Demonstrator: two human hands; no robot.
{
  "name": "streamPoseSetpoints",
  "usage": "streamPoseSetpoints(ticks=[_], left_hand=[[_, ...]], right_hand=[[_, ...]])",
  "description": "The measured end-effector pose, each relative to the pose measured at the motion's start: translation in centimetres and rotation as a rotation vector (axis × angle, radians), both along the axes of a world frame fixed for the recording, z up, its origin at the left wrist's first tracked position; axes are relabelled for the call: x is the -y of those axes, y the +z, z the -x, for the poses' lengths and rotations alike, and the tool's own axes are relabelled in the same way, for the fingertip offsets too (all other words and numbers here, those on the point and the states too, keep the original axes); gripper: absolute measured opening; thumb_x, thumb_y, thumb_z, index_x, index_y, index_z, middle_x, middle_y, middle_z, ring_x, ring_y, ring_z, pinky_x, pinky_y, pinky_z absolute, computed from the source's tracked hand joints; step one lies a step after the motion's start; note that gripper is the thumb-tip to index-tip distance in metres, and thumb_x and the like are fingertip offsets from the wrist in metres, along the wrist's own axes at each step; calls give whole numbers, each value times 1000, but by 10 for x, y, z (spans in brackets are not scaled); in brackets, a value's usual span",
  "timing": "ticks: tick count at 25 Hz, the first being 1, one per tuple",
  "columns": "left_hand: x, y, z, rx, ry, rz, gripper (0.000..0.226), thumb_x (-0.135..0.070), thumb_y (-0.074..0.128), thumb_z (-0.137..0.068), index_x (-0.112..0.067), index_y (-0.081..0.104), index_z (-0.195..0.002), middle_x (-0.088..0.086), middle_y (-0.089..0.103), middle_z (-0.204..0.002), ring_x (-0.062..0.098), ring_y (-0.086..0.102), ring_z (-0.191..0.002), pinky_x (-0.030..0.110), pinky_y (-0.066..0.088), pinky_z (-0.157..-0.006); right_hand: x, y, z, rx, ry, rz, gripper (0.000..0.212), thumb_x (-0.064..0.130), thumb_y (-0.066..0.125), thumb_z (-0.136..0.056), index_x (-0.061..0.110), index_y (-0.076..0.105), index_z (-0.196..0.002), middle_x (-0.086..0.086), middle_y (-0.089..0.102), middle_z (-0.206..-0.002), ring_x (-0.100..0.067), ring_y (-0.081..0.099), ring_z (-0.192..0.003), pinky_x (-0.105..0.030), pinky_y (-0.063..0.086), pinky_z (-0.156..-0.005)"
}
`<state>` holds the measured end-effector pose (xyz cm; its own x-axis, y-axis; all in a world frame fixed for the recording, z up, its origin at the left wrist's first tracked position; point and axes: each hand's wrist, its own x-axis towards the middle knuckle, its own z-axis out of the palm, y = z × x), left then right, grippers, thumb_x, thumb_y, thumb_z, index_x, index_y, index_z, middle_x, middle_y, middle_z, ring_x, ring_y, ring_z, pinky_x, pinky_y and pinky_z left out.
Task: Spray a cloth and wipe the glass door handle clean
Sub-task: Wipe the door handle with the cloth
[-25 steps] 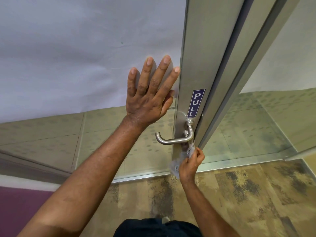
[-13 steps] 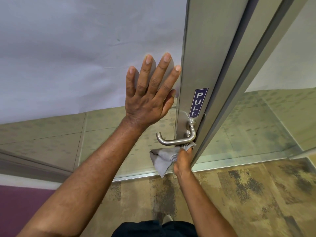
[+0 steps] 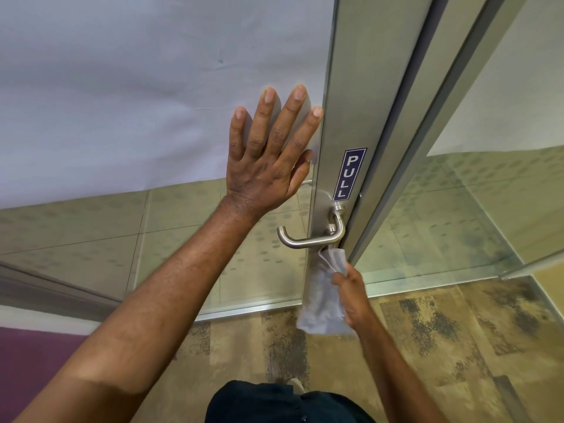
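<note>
- Grey cloth (image 3: 323, 296) is what the right hand (image 3: 351, 296) has its fingers curled round, gripped about mid-length, so one end hangs loose toward the carpet (image 3: 457, 346) and the top end reaches up to just under the handle (image 3: 311, 239), right by the elbow where it bends into the door.
- From here I'd say the wipe is on the underside and the neck of the lever, and the tricky bit is that tight corner next to the door frame (image 3: 406, 166). Bunch the cloth tighter so a firm pad meets the metal, not a floppy tail.
- Best way imo: wrap the cloth round the brushed steel bar and slide along it toward the curled free end, then twist round the neck and the round base. Can't tell from this angle whether the cloth is actually damp, so no comment on the spray part.
- The loose lower end could flap against the glass (image 3: 244, 270) and leave smears, so tuck it into the palm.
- Left hand (image 3: 268, 166) is flat on the frosted panel (image 3: 122, 102), fingers straight and spread, holding nothing, just bracing the door. Good idea, since rubbing a lever handle can swing the door or push the lever down. Keep that pressure steady, though a palm on the panel probably leaves prints, so give that spot a pass after.
- The PULL sticker (image 3: 349, 174) sits just above the handle base; go easy around its edges so the cloth doesn't catch and lift a corner.
</note>
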<state>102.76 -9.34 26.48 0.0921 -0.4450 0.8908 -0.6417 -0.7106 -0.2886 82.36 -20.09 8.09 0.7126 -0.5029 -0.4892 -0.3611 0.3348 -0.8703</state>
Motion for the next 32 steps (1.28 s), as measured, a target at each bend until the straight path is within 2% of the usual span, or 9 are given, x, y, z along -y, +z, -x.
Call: streamPoseSetpoints(ticks=[2,4,7,9,11,14,19,24,32], left_hand=[[-1,0,0,6,-13,3,55,-39,55,-105,-22,48,-157,10,49,-159,39,35,-146,54,10,-126],[-1,0,-1,8,-22,11,54,-38,55,-105,-21,50,-156,11,52,-158,39,37,-145,54,12,-126],[-1,-1,-1,9,-26,15,53,-38,54,-105,-21,51,-156,11,51,-158,39,37,-146,54,12,-126],[-1,-1,-1,10,-27,17,53,-37,54,-106,-21,51,-156,11,52,-158,39,37,-146,55,12,-126],[-1,-1,-1,12,-33,19,53,-37,54,-106,-21,51,-156,10,48,-160,39,37,-146,54,11,-126],[0,0,-1,10,-46,19,54,-39,54,-106,-22,50,-157,9,40,-162,38,36,-146,54,10,-127],[0,-1,-2,8,-57,23,55,-40,53,-106,-23,45,-158,7,37,-162,37,36,-147,54,9,-127],[0,0,-1,15,-66,33,55,-39,53,-106,-23,45,-158,7,37,-162,36,36,-146,54,10,-127],[-1,-1,-2,23,-44,32,53,-39,55,-106,-21,49,-156,10,54,-157,38,38,-144,54,11,-125]], right_hand=[[15,23,21,-41,-73,136,40,7,48,-102,33,78,-99,6,76,-81,-16,70,-78,-12,52,-52],[22,49,37,-31,-186,203,39,11,51,-102,37,79,-94,16,78,-82,-13,72,-87,-13,54,-58],[16,89,46,117,-212,407,46,7,48,-95,43,72,-109,28,74,-98,4,68,-98,-12,56,-71],[10,105,36,202,-39,671,55,4,48,-93,45,65,-126,39,65,-117,15,59,-114,-11,55,-88],[6,113,11,136,286,1028,71,-11,48,-91,29,52,-149,19,49,-154,-2,39,-146,-31,40,-120],[-7,108,-14,-64,585,1283,68,-11,45,-95,9,34,-159,-15,22,-169,-36,6,-160,-52,5,-130],[-37,102,-24,-131,487,1335,70,-9,48,-86,4,43,-154,-22,49,-153,-39,40,-146,-54,14,-128],[-66,116,-51,-158,549,1220,74,0,52,-88,12,35,-158,-8,47,-154,-24,39,-144,-39,19,-124],[-72,118,-73,24,498,1199,72,-10,52,-86,10,42,-154,-10,54,-151,-23,47,-143,-36,33,-122]])
